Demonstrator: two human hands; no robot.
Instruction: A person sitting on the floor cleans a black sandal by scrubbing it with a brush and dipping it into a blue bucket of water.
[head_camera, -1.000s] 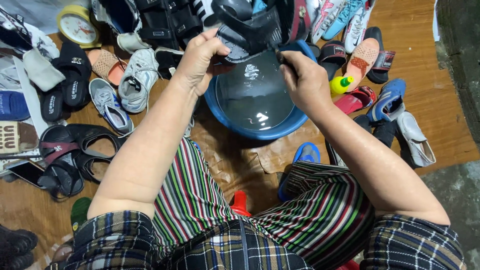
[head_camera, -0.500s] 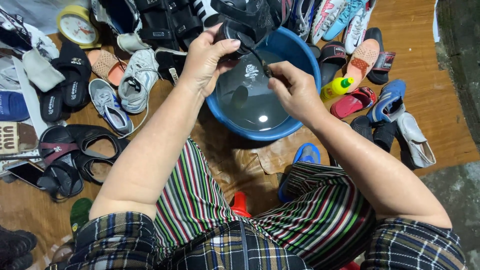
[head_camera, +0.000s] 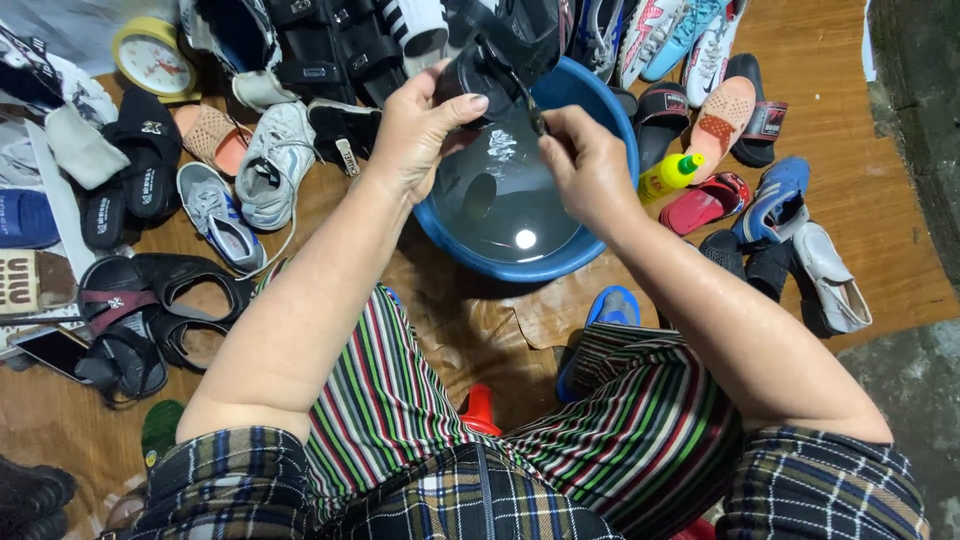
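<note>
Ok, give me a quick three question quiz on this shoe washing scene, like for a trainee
1. True or false: the round blue plastic basin holds dark water.
2. Which hand holds the black shoe over the basin: A left hand, B right hand?
3. What round yellow thing lies at the top left?

Key:
1. True.
2. A; the right hand pinches a thin dark tool against the shoe; what it is cannot be told.
3. A round yellow clock.
</note>
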